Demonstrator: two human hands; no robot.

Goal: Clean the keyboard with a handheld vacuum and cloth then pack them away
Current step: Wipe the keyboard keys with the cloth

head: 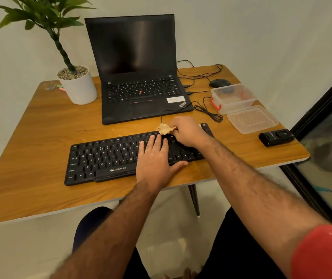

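A black keyboard (104, 158) lies along the front of the wooden table (40, 121). My left hand (157, 160) rests flat on its right half, fingers apart, holding nothing. My right hand (187, 131) is closed on a crumpled tan cloth (165, 128) that touches the keyboard's top row at the right. A small black handheld vacuum (275, 137) lies on the table near the right edge, apart from both hands.
An open black laptop (139, 77) stands behind the keyboard. A potted plant (78, 85) is at the back left. At the right are a clear plastic box (233, 99), its lid (252, 119), a black mouse (219, 83) and loose cables (209, 111).
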